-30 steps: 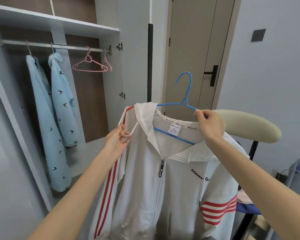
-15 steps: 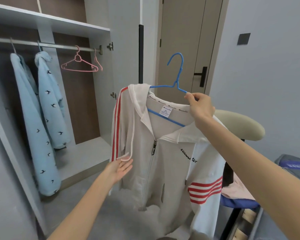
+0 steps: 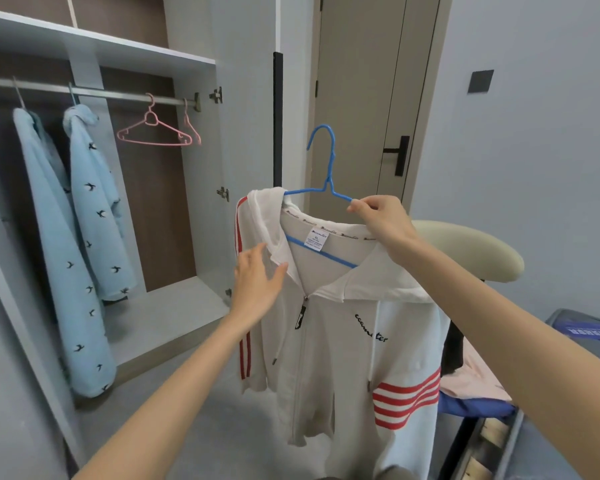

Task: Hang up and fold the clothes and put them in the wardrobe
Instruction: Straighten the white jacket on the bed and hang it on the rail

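The right grip (image 3: 381, 220), arm stretched forward and raised, pinches the sloping shoulder of a blue wire hanger (image 3: 329, 161). It holds the white zip-up hooded jacket with red stripes (image 3: 343, 358) in the air, just right of the open grey wardrobe (image 3: 201, 202). The left grip (image 3: 257, 282) is released, fingers straight and spread, palm turned to the jacket's hood edge; whether it touches cannot be told. Two pale blue patterned garments (image 3: 84, 220) hang on the wardrobe's metal rail (image 3: 118, 95).

head-worn camera, facing forward and down, wardrobe (image 3: 201, 161) seemingly near
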The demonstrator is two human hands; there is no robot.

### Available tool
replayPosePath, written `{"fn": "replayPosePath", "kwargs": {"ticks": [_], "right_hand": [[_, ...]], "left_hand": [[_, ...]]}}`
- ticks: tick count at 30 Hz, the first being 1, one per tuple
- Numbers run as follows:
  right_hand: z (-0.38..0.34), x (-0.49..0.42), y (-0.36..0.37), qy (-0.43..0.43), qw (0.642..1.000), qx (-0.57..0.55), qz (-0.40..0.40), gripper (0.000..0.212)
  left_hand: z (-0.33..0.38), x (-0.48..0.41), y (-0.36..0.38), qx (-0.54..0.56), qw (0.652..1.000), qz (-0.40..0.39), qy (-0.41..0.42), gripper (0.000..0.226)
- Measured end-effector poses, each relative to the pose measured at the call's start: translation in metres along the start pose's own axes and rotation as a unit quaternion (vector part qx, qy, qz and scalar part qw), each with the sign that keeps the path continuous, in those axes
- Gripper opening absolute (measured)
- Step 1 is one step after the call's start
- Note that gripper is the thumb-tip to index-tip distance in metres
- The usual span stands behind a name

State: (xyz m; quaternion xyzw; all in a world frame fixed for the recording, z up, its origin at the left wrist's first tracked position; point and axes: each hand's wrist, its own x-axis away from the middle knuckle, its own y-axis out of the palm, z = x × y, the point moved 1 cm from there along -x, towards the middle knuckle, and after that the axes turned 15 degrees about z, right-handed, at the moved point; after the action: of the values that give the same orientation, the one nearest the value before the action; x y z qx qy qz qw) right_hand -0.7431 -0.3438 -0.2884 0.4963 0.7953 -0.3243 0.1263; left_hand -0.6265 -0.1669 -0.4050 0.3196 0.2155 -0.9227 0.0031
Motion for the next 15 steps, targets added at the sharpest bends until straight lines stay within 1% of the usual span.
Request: {"fn": "replayPosePath", "kwargs": {"ticks": [1, 2, 5, 7, 9, 11, 13, 15], "right_hand": [[0.001, 0.001, -0.002, -0.008, 1.000, 0.006, -0.009, 0.023], [0.001, 0.002, -0.003, -0.016, 1.000, 0.012, -0.020, 0.024], [0.001, 0.007, -0.005, -0.026, 0.998, 0.020, -0.049, 0.029], [0.001, 0.012, -0.005, -0.029, 0.998, 0.040, -0.049, 0.039], [0.000, 0.014, -0.005, -0.040, 0.996, 0.069, -0.043, 0.052], [0.001, 0.013, -0.005, -0.043, 0.994, 0.083, -0.058, 0.060], [0.004, 0.012, -0.003, -0.040, 0.992, 0.081, -0.084, 0.062], [0.007, 0.013, 0.001, -0.050, 0.991, 0.090, -0.085, 0.061]], "left_hand": [[0.001, -0.006, 0.001, -0.013, 0.999, 0.015, -0.027, 0.060], [0.002, -0.010, 0.002, -0.038, 0.998, 0.035, -0.026, 0.060], [0.012, -0.022, 0.003, -0.137, 0.983, 0.117, 0.038, 0.054], [0.017, -0.028, 0.001, -0.171, 0.974, 0.145, 0.037, 0.051], [0.016, -0.031, -0.003, -0.171, 0.971, 0.158, 0.049, 0.042], [0.010, -0.030, -0.006, -0.178, 0.968, 0.155, 0.083, 0.030], [0.005, -0.026, -0.009, -0.199, 0.966, 0.138, 0.089, 0.028], [0.004, -0.021, -0.010, -0.204, 0.968, 0.127, 0.078, 0.029]]}}
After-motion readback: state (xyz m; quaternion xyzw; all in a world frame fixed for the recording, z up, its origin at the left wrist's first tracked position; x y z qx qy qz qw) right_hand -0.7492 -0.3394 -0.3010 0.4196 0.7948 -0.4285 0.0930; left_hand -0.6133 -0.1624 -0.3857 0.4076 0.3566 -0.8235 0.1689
